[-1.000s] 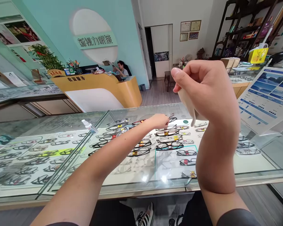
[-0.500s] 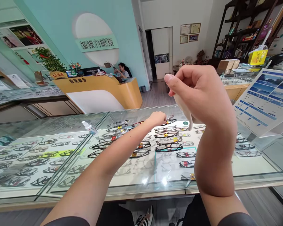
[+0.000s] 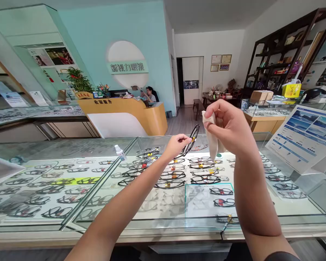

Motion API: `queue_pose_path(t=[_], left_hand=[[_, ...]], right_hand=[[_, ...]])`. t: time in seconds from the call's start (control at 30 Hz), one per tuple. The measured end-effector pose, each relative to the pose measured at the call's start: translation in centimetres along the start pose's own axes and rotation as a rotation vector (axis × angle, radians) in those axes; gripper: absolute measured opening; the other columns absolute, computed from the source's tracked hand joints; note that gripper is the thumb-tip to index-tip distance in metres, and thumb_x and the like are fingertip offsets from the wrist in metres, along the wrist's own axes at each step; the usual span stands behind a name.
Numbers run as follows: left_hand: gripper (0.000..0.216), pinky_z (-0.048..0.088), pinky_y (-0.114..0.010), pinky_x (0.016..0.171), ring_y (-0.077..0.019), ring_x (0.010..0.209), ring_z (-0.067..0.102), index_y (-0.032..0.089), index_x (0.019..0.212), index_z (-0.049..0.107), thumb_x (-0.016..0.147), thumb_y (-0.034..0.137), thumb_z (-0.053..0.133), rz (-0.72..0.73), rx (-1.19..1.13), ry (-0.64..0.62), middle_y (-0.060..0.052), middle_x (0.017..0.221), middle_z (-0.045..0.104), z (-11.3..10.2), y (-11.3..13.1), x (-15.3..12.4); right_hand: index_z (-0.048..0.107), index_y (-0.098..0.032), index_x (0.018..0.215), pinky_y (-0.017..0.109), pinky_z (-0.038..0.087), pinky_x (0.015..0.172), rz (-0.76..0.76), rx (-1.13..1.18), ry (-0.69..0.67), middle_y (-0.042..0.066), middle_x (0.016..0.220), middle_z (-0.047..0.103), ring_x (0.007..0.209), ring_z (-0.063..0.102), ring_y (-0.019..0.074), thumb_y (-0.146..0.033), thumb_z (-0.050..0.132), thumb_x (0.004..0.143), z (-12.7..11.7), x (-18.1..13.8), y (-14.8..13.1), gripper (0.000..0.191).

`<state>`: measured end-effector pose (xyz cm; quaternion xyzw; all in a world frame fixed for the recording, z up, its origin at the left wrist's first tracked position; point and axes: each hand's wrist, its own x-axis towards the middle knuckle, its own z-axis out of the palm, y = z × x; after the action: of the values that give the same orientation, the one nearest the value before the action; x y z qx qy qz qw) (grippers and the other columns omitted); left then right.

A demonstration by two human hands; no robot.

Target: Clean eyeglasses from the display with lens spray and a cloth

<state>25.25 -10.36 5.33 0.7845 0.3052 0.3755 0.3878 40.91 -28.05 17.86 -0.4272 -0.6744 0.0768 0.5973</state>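
My left hand [image 3: 176,144] grips a pair of dark-framed eyeglasses [image 3: 191,141] with a small yellow tag, tilted nearly upright above the glass display case [image 3: 111,223]. My right hand [image 3: 226,121] pinches a pale cloth [image 3: 212,143] that hangs from its fingers, just right of the glasses and apart from them. Below both hands, several rows of eyeglass frames [image 3: 205,180] rest on the case, many with yellow or red tags. A white spray bottle [image 3: 120,153] stands to the left of my left forearm.
At right a printed sign stand [image 3: 305,139] rises from the glass. More spectacles [image 3: 57,212] lie in the left case section. Across the aisle is a yellow counter [image 3: 157,117] with a seated person [image 3: 149,95] behind it. Cardboard boxes [image 3: 261,97] sit on a far showcase.
My left hand has lifted the eyeglasses up off the display. My right hand, with the cloth, now shows lower in the view. The view has tilted upward.
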Motion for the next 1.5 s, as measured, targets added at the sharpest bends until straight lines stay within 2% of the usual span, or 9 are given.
queue_pose_path(t=[0.1, 0.2, 0.3, 0.43, 0.6, 0.8, 1.0, 1.33, 1.5], left_hand=[[0.043, 0.041, -0.026, 0.069, -0.0138, 0.072, 0.051, 0.018, 0.084, 0.069, 0.081, 0.06, 0.079, -0.077, -0.324, 0.032, 0.0, 0.077, 0.06, -2.9, -0.7, -3.2], [0.048, 0.048, -0.026, 0.077, -0.0153, 0.081, 0.06, 0.018, 0.084, 0.067, 0.07, 0.058, 0.09, -0.19, -0.64, -0.002, -0.003, 0.085, 0.065, -4.7, -1.7, -5.8], [0.05, 0.05, -0.025, 0.08, -0.0155, 0.087, 0.064, 0.018, 0.084, 0.068, 0.065, 0.054, 0.096, -0.277, -0.823, -0.024, -0.004, 0.093, 0.07, -5.4, -2.7, -7.4], [0.049, 0.047, -0.023, 0.073, -0.0122, 0.081, 0.061, 0.017, 0.083, 0.068, 0.064, 0.051, 0.098, -0.307, -0.898, -0.01, -0.002, 0.092, 0.069, -5.0, -4.2, -8.5], [0.048, 0.046, -0.023, 0.076, -0.0131, 0.088, 0.06, 0.017, 0.085, 0.069, 0.067, 0.052, 0.097, -0.282, -0.911, -0.024, -0.002, 0.095, 0.067, -4.4, -5.3, -9.0], [0.046, 0.041, -0.024, 0.075, -0.0124, 0.081, 0.053, 0.018, 0.083, 0.068, 0.073, 0.055, 0.092, -0.226, -0.838, -0.011, 0.001, 0.085, 0.062, -4.7, -5.4, -8.9], [0.045, 0.042, -0.026, 0.078, -0.0139, 0.083, 0.053, 0.018, 0.083, 0.069, 0.072, 0.056, 0.092, -0.21, -0.812, 0.003, 0.0, 0.088, 0.063, -4.7, -5.6, -8.8], [0.045, 0.041, -0.027, 0.083, -0.0146, 0.087, 0.054, 0.018, 0.084, 0.067, 0.075, 0.056, 0.09, -0.173, -0.753, 0.003, 0.0, 0.088, 0.064, -4.8, -5.3, -8.9], [0.046, 0.041, -0.027, 0.08, -0.014, 0.084, 0.052, 0.019, 0.084, 0.067, 0.075, 0.058, 0.09, -0.175, -0.739, 0.024, 0.0, 0.09, 0.064, -5.0, -5.0, -9.0]], right_hand=[[0.058, -0.024, 0.091, 0.028, 0.042, 0.064, 0.042, 0.117, -0.085, 0.002, 0.099, 0.059, 0.076, 0.052, 0.0139, -0.019, 0.067, 0.08, 3.0, 0.2, 1.6, 0.015], [0.057, -0.023, 0.091, 0.026, 0.041, 0.065, 0.157, 0.229, -0.169, 0.0, 0.102, 0.056, 0.075, 0.05, 0.0124, -0.02, 0.07, 0.075, 6.6, -0.8, 4.7, 0.02], [0.056, -0.023, 0.09, 0.025, 0.036, 0.061, 0.297, 0.3, -0.165, 0.0, 0.106, 0.057, 0.07, 0.045, 0.0105, -0.021, 0.073, 0.07, 9.7, -2.7, 8.0, 0.026], [0.054, -0.023, 0.086, 0.026, 0.043, 0.071, 0.408, 0.36, -0.086, 0.003, 0.111, 0.059, 0.084, 0.054, 0.0152, -0.026, 0.078, 0.067, 12.0, -4.9, 10.6, 0.032], [0.051, -0.023, 0.083, 0.027, 0.045, 0.075, 0.465, 0.471, -0.083, 0.003, 0.112, 0.059, 0.088, 0.056, 0.0151, -0.027, 0.089, 0.066, 12.9, -5.7, 11.1, 0.042], [0.054, -0.022, 0.079, 0.028, 0.043, 0.075, 0.524, 0.549, -0.099, 0.001, 0.107, 0.06, 0.086, 0.054, 0.0143, -0.026, 0.095, 0.066, 13.3, -6.2, 11.2, 0.043], [0.058, -0.022, 0.076, 0.028, 0.04, 0.076, 0.51, 0.584, -0.111, 0.0, 0.102, 0.057, 0.087, 0.052, 0.0153, -0.023, 0.095, 0.069, 13.5, -6.4, 11.5, 0.038], [0.055, -0.022, 0.075, 0.029, 0.039, 0.08, 0.483, 0.531, -0.104, 0.0, 0.099, 0.054, 0.09, 0.05, 0.0167, -0.026, 0.092, 0.071, 13.6, -6.4, 10.9, 0.038], [0.052, -0.022, 0.071, 0.029, 0.036, 0.08, 0.463, 0.5, -0.092, 0.0, 0.095, 0.053, 0.089, 0.049, 0.0167, -0.024, 0.091, 0.07, 13.7, -6.5, 10.8, 0.04]])
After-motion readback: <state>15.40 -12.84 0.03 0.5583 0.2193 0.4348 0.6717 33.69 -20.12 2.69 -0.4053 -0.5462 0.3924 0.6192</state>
